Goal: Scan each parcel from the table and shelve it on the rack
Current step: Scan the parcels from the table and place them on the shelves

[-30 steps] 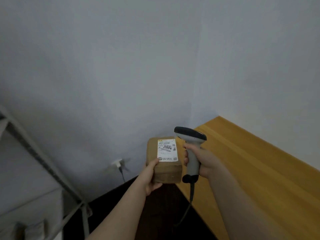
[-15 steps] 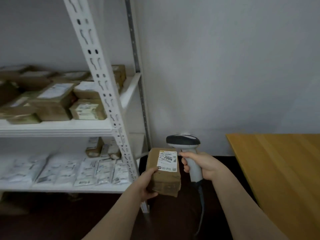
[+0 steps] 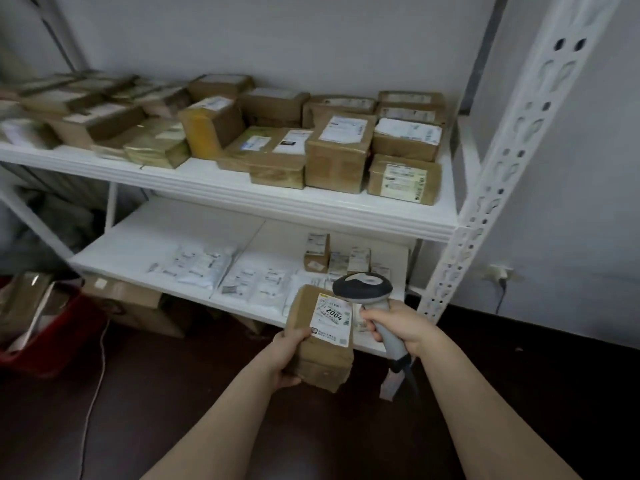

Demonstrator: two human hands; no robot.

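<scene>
My left hand (image 3: 288, 355) grips a small brown cardboard parcel (image 3: 320, 358) from its left side; a white label reading 2004 faces up on it. My right hand (image 3: 403, 325) is curled round the handle of a grey barcode scanner (image 3: 363, 289), whose dark head sits just above and right of the label. Both are held in front of the white rack (image 3: 263, 206). The rack's upper shelf is packed with several brown parcels (image 3: 337, 150). Its lower shelf (image 3: 156, 244) carries white mailer bags and a few small boxes on the right.
A perforated white rack post (image 3: 491, 188) rises at the right, with a wall socket (image 3: 498, 271) beyond it. A red bin (image 3: 52, 344) with packaging stands on the dark floor at left. Cardboard boxes (image 3: 135, 306) sit under the rack. A white cable (image 3: 93, 393) runs along the floor.
The view has swung left from the wooden table and wall to face the rack head-on. Both hands have kept their hold on the parcel and the scanner.
</scene>
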